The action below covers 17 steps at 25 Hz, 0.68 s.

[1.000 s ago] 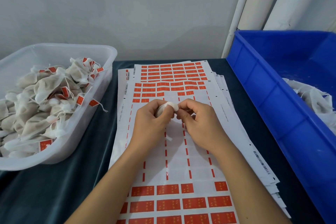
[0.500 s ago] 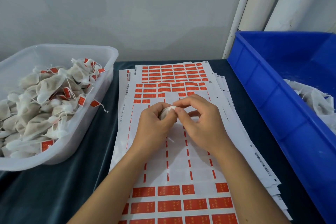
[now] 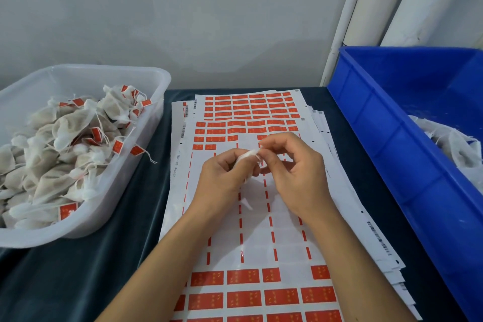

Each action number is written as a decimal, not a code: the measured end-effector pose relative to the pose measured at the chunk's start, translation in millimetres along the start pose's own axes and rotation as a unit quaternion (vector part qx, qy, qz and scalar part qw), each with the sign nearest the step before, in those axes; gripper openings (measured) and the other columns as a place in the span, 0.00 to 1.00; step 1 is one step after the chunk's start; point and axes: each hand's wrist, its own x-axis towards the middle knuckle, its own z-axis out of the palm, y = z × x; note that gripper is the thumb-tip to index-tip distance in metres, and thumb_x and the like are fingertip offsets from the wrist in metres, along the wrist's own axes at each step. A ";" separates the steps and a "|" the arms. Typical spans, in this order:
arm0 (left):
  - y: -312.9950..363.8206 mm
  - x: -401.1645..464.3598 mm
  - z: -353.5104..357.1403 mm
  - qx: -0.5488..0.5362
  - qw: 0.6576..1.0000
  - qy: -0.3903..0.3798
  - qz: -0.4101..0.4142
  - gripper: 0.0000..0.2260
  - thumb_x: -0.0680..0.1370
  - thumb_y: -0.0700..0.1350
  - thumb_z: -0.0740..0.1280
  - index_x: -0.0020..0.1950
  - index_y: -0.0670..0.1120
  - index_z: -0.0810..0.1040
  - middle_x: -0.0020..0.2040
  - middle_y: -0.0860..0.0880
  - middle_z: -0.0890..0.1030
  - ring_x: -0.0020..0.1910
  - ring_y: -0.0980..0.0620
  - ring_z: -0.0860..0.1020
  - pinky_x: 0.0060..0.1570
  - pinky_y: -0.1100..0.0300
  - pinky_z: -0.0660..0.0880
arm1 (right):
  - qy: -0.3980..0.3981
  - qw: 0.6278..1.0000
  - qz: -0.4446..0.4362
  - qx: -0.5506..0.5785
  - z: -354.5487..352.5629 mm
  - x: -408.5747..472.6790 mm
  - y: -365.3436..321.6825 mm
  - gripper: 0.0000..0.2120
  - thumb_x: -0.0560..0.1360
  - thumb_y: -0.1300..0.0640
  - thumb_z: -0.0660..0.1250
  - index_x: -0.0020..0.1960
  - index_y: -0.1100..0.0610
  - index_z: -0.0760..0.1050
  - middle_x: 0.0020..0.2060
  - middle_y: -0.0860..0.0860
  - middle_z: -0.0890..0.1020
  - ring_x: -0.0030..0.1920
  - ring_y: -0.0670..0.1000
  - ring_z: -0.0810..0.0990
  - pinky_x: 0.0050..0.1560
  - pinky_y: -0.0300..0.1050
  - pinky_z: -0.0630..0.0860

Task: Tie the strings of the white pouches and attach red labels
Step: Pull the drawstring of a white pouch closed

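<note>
A small white pouch [image 3: 245, 157] is held between both hands above the label sheets. My left hand [image 3: 222, 180] wraps its body, most of which is hidden in the palm. My right hand [image 3: 292, 167] pinches the gathered top and string of the pouch between thumb and forefinger. A loose string end [image 3: 247, 202] hangs below the left hand. Sheets of red labels [image 3: 243, 298] lie stacked under the hands, with several rows peeled off in the middle.
A clear plastic tub [image 3: 146, 123] at the left holds several tied pouches with red labels. A blue crate [image 3: 386, 138] at the right holds unlabelled white pouches [image 3: 454, 144]. Dark cloth [image 3: 78, 274] covers the table. White pipes [image 3: 376, 2] stand at the back right.
The right hand's fingers have shifted from over the pouch top to pinching and pulling its gathered end to the right. The left hand has kept its hold.
</note>
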 end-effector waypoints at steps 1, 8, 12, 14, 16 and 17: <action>-0.8 0.6 -1.2 -0.001 1.000 0.005 -0.007 0.13 0.83 0.52 0.67 0.42 0.52 0.86 0.39 0.53 0.84 0.39 0.62 0.80 0.41 0.74 0.74 | 0.000 1.000 -0.012 -0.004 0.1 -0.5 -0.5 0.04 0.79 0.56 0.72 0.54 0.52 0.81 0.48 0.40 0.83 0.51 0.44 0.83 0.48 0.40 0.84; 1.1 0.9 -2.8 -0.020 0.999 0.003 -0.037 0.17 0.84 0.49 0.65 0.37 0.56 0.84 0.39 0.52 0.83 0.42 0.56 0.81 0.51 0.58 0.76 | -0.022 0.998 -0.059 -0.024 2.2 -1.2 -0.3 0.06 0.78 0.55 0.74 0.54 0.51 0.83 0.50 0.41 0.84 0.51 0.44 0.84 0.48 0.35 0.82; 3.5 -0.4 -3.6 -0.036 0.998 -0.004 -0.047 0.21 0.84 0.47 0.64 0.32 0.56 0.82 0.37 0.53 0.82 0.43 0.55 0.80 0.52 0.56 0.75 | -0.011 0.996 -0.069 -0.048 3.7 -2.1 0.9 0.06 0.77 0.53 0.75 0.54 0.49 0.83 0.49 0.39 0.84 0.51 0.41 0.83 0.49 0.29 0.79; 2.8 -0.2 -4.1 -0.046 0.998 -0.007 -0.049 0.21 0.84 0.46 0.64 0.32 0.56 0.83 0.37 0.53 0.82 0.45 0.52 0.80 0.54 0.55 0.76 | 0.000 0.994 -0.081 -0.073 3.4 -2.4 2.0 0.05 0.77 0.54 0.75 0.53 0.51 0.84 0.49 0.41 0.84 0.50 0.40 0.82 0.49 0.28 0.78; 2.1 0.1 -2.5 -0.040 0.998 -0.005 -0.047 0.18 0.84 0.47 0.65 0.36 0.55 0.84 0.38 0.52 0.83 0.45 0.52 0.81 0.53 0.58 0.76 | 0.006 0.991 -0.091 -0.100 3.4 -3.1 3.0 0.05 0.77 0.54 0.74 0.53 0.52 0.84 0.50 0.43 0.85 0.48 0.41 0.82 0.50 0.27 0.77; 1.5 0.5 -1.2 -0.031 0.999 0.000 -0.044 0.15 0.84 0.48 0.65 0.40 0.53 0.86 0.39 0.52 0.84 0.44 0.53 0.81 0.51 0.62 0.77 | 0.008 0.989 -0.095 -0.114 4.0 -3.9 3.3 0.05 0.78 0.54 0.74 0.53 0.53 0.83 0.50 0.44 0.85 0.47 0.41 0.82 0.50 0.26 0.76</action>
